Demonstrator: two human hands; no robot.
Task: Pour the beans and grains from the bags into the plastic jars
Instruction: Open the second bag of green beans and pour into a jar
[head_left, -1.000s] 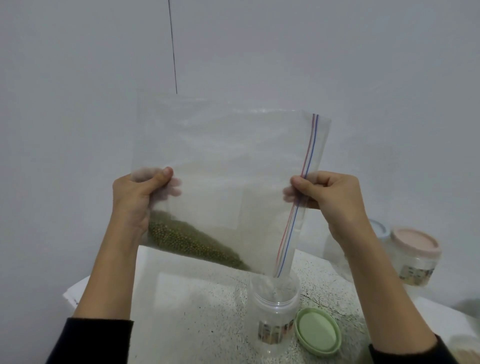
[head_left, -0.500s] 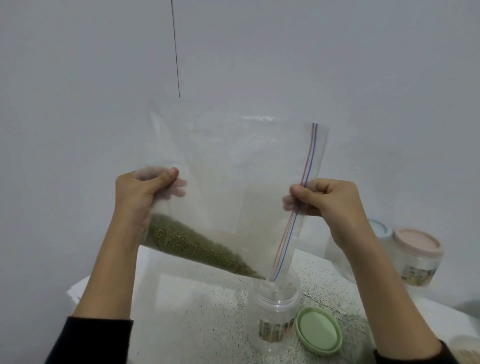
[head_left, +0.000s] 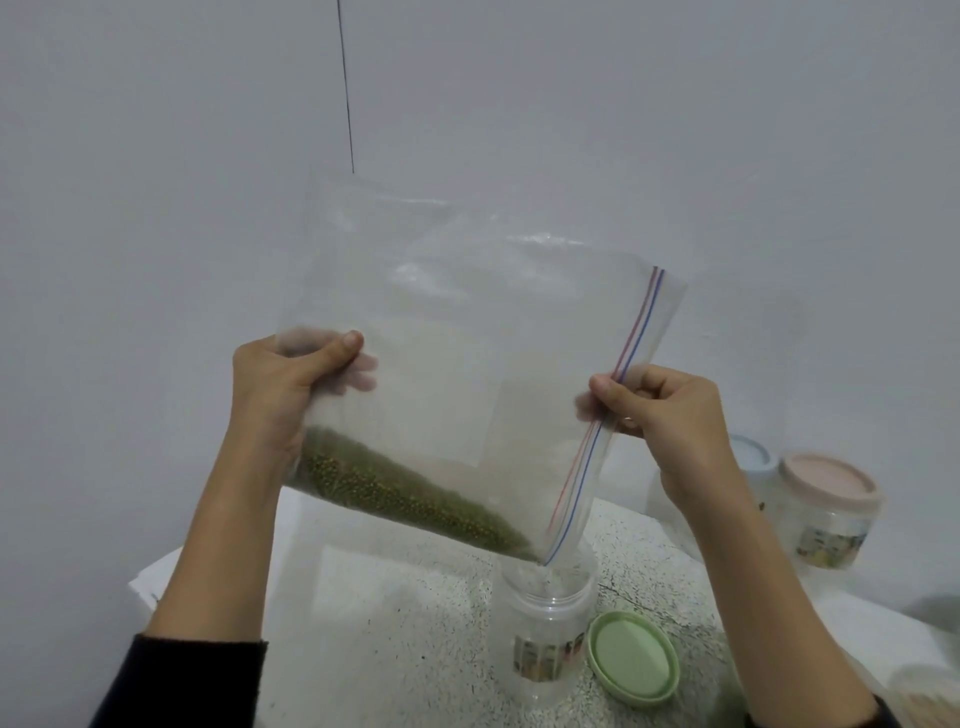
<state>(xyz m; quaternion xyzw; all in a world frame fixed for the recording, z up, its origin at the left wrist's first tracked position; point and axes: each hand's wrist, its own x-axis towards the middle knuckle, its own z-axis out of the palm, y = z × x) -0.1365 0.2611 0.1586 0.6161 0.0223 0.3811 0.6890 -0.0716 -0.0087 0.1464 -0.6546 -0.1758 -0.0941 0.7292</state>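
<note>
Since a second ago the zip bag (head_left: 467, 364) tilts steeper: its closed end rides higher on the left, and the green beans (head_left: 400, 499) have slid along the low edge down to the corner at the zip seal.

Largest to smallest:

- Speckled tabletop (head_left: 415, 623), pale, set against a plain grey wall.
- Bag, clear plastic, held up in the air between both hands, zip seal with red and blue lines running diagonally on the right side. Its lowest corner points into the mouth of the open jar (head_left: 545, 623); whether it touches the rim cannot be told.
- Beans, a dark green wedge along the bag's bottom edge, below and to the right of the left grip, stretching down toward the mouth corner. None visible in the jar.
- Left hand (head_left: 280, 384): grip pinching the bag's left edge, thumb in front, fingers seen through the plastic behind.
- Right hand (head_left: 670, 415): grip curled, thumb and fingers pinching the bag at the zip seal, above the pouring corner.
- Open jar, clear plastic with a printed label band, standing upright on the tabletop directly beneath the bag's corner.
- Pink-lidded jar (head_left: 826, 509) and blue-lidded jar (head_left: 748, 457), closed, far right, touching or nearly so.
- Green lid (head_left: 631, 657), flat on the tabletop just beside the open jar, on its right.
</note>
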